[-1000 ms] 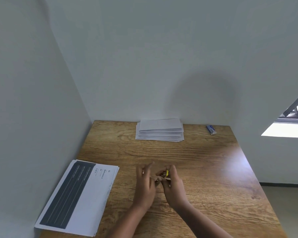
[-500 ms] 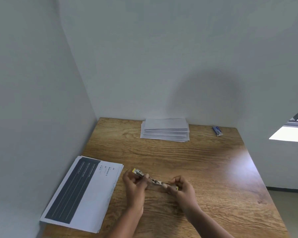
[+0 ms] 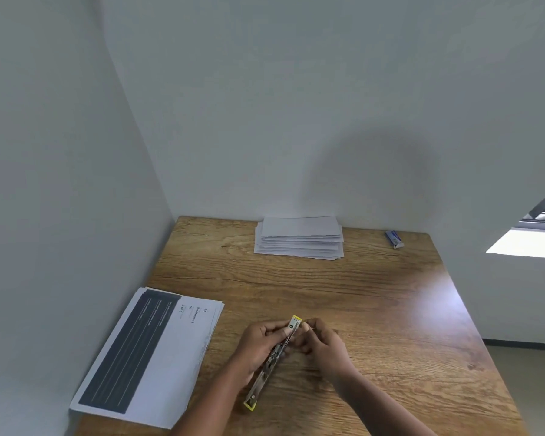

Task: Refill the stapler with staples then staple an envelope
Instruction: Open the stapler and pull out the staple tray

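At my far left a fanned stack of printed sheets lies flat on the wood-grain table, smooth white paper with a dark slate panel; I can read "Bedroom 3" and "2 of 3" on the top sheet. My left hand curls its fingers around the stapler, swung open into one long narrow metal strip with yellow tips, slanting from near my wrist up to my fingertips. My right hand pinches in at its upper end; whether it grips anything I cannot tell. Behind, a neat pile of white envelopes sits by the wall, and far right a small blue staple box.
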